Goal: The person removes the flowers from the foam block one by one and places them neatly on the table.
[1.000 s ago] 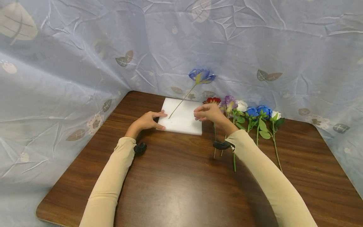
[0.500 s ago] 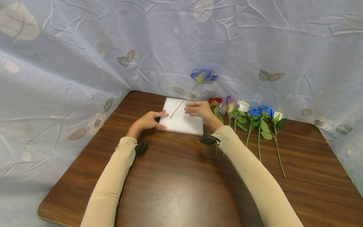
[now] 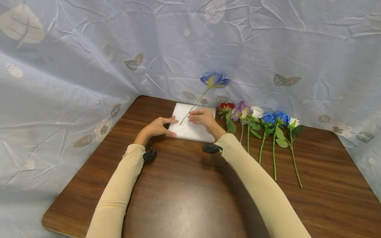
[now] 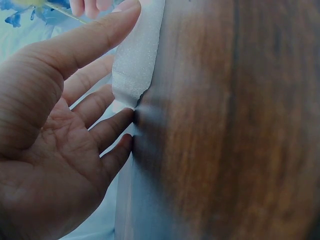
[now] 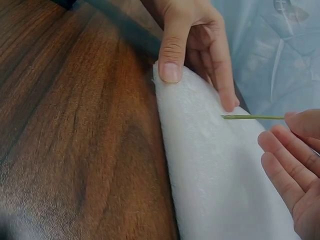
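The blue flower (image 3: 213,79) is standing tilted, its thin stem (image 5: 252,117) stuck into the white foam block (image 3: 193,124) at the desk's (image 3: 190,195) far edge. It looks light and bendy, best held low on the stem. The right hand (image 3: 203,118) is pinching it there, its grip closed; the left hand (image 3: 156,127) is pressing the foam's corner with a relaxed, spread grip. More flowers (image 3: 262,120) are lying just right.

Left hand (image 4: 55,125) fingertips against white foam block (image 4: 136,65) on wooden table (image 4: 235,130).
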A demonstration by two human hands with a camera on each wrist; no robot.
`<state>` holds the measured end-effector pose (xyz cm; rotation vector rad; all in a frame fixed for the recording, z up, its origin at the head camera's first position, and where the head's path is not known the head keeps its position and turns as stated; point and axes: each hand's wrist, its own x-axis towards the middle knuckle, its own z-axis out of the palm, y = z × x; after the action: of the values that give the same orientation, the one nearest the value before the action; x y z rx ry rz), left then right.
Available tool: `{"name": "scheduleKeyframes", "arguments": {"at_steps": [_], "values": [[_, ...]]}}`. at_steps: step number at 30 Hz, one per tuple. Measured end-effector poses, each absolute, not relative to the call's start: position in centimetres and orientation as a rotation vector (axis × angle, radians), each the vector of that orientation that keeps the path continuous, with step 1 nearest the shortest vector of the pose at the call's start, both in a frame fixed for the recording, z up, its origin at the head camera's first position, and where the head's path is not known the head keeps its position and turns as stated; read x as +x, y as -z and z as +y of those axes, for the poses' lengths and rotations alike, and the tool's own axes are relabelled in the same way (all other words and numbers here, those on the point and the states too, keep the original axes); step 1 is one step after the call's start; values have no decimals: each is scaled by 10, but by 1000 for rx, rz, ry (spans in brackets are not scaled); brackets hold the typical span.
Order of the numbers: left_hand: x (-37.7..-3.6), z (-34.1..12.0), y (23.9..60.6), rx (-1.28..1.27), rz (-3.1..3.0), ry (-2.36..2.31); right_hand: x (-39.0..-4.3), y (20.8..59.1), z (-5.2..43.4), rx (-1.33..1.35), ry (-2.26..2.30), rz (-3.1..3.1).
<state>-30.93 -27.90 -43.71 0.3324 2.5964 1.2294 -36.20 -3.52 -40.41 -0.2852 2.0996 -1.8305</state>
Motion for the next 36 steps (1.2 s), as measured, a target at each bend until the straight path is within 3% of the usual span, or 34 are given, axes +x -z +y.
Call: {"name": "scheduleKeyframes", "arguments": {"at_steps": [36], "values": [[-308, -279, 436, 335, 2603, -1228, -357, 422, -63, -213, 1917, 2058]]}}
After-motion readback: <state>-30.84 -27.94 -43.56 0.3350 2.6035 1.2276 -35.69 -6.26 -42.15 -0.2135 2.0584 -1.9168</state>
